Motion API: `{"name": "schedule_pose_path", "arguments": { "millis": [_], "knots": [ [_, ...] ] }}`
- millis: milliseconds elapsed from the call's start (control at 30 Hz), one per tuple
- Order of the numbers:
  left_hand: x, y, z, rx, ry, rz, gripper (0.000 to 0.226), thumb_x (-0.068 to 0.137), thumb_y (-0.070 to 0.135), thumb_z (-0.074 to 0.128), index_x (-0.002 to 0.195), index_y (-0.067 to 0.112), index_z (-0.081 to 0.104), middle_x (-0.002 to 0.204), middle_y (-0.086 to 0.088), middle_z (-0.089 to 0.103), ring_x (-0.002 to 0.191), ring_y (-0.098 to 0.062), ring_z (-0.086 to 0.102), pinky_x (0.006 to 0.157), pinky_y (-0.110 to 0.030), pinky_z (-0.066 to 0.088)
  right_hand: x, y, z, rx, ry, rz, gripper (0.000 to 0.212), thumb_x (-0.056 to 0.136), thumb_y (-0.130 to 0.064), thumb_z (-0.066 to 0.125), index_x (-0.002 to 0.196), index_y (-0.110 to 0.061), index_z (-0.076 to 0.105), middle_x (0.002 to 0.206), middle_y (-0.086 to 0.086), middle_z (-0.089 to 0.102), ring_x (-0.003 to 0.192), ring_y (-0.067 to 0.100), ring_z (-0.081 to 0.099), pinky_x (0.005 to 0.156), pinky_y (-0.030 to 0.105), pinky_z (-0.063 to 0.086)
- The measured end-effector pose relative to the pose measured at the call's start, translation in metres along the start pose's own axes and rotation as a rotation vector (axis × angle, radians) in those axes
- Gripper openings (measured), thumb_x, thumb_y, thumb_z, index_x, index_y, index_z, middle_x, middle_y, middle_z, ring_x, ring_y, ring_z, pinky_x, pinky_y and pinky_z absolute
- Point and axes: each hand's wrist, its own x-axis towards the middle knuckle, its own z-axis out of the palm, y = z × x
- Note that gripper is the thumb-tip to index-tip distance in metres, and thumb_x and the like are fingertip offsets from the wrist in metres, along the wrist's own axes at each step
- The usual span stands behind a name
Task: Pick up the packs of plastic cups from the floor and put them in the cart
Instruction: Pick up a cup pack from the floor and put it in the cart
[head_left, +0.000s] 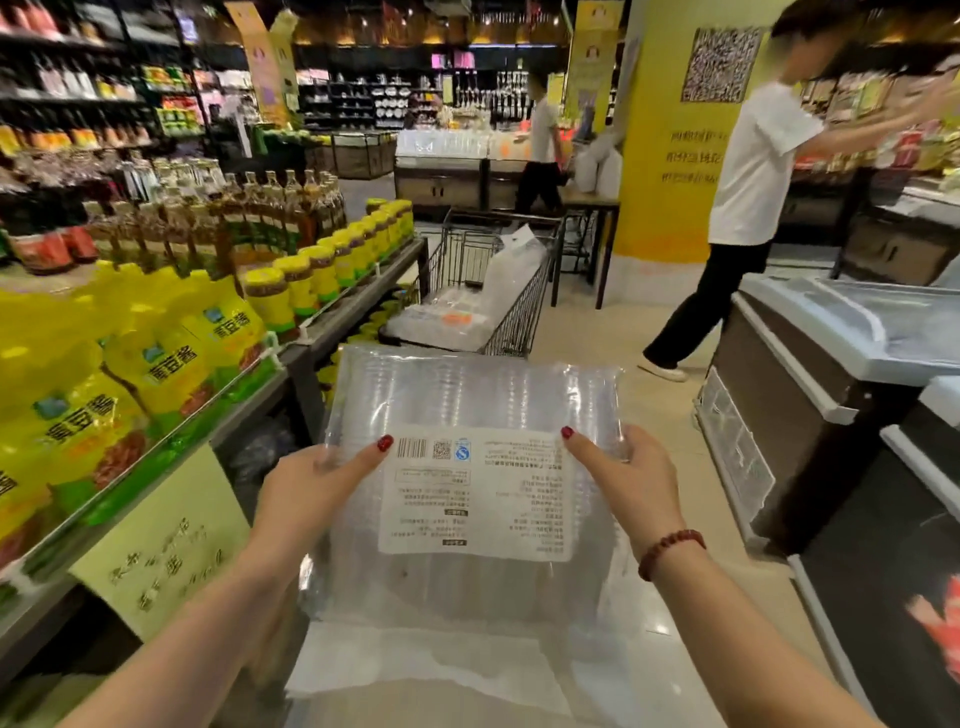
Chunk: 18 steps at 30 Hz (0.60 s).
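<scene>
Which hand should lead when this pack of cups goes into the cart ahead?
Probably the right hand. Both hands hold the pack of plastic cups, and the cart stands straight ahead, but the left hand is close to the shelf, while the right has open aisle beside it.

On the floor (597, 332), cart (524, 312) holds cup packs (447, 317)

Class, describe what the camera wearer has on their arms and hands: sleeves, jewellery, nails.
Both forearms are bare, with no sleeves in view. The left hand has a thumbnail painted dark red, and so does the right hand. A bracelet of round dark red beads circles the right wrist. No ring or watch shows.
</scene>
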Motion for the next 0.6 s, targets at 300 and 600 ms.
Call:
{"name": "schedule_pose_path", "arguments": {
  "millis": [300, 600],
  "knots": [
    [0.176, -0.008, 0.058, 0.037, 0.025, -0.026, 0.066, 0.066, 0.077, 0.066, 0.057, 0.014, 0.045, 0.059, -0.014, 0.061, 0.057, -0.031, 0.059, 0.06, -0.039, 0.046, 0.169, 0.004, 0.066, 0.021, -0.038, -0.016, 0.037, 0.084, -0.039, 0.074, 0.11, -0.029, 0.05, 0.087, -0.023, 0.047, 0.081, 0.001, 0.049, 0.083, 0.027, 0.039],
    [0.382, 0.002, 0.099, 0.031, 0.014, -0.025, 0.059, 0.072, 0.068, 0.067, 0.06, 0.012, 0.057, 0.058, 0.005, 0.058, 0.06, -0.018, 0.055, 0.055, -0.03, 0.036, 0.354, -0.018, 0.164, 0.009, -0.015, 0.03, 0.057, 0.07, -0.055, 0.077, 0.108, -0.015, 0.061, 0.096, -0.01, 0.066, 0.094, 0.014, 0.065, 0.082, 0.035, 0.053]
  ]
}}
